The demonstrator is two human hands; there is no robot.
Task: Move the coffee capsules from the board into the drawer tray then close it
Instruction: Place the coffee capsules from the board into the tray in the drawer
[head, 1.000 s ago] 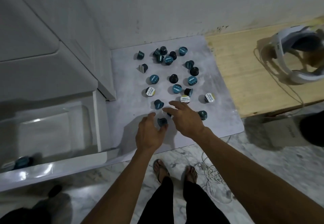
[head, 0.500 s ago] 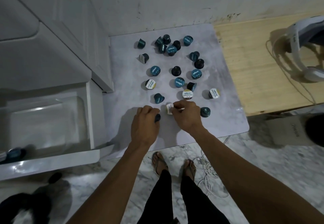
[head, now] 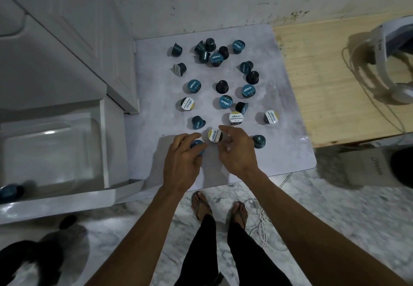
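Several teal, black and white-lidded coffee capsules (head: 225, 101) lie scattered on a grey marbled board (head: 283, 151). At the board's near edge my left hand (head: 182, 162) curls over a teal capsule (head: 198, 146) and grips it. Beside it, my right hand (head: 238, 151) pinches a white-lidded capsule (head: 215, 135) between thumb and fingers, its lid tilted up. To the left an open white drawer (head: 105, 142) holds a clear tray (head: 44, 151). One teal capsule (head: 10, 193) lies in the drawer's near left corner.
A white cabinet (head: 67, 39) rises behind the drawer. Right of the board is a wooden surface (head: 324, 84) with a white headset (head: 391, 62) and its cable. White cords (head: 263, 218) lie on the marble floor by my sandalled feet. A dark furry shape (head: 24, 261) sits bottom left.
Both hands reached onto the board's near edge and closed on a capsule each. The white-lidded capsule is now lifted and tilted in my right hand.
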